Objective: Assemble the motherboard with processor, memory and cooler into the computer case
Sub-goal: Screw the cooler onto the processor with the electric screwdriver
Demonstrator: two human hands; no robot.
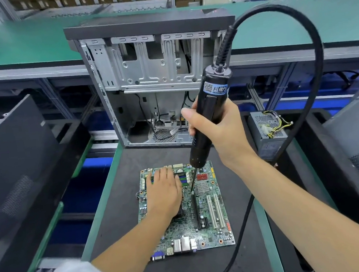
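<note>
Pressing our flat left hand [164, 190] on the motherboard [209, 216] to steady it, we grip the screwdriver [210, 116] in our right hand [218, 131], bit down.

A green motherboard [205, 214] lies flat on a dark mat. Behind it, an open grey case [146, 74] stands upright, its interior facing the camera.

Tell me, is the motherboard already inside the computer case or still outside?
Outside. The motherboard lies flat on the dark mat in front of the open computer case.
</note>
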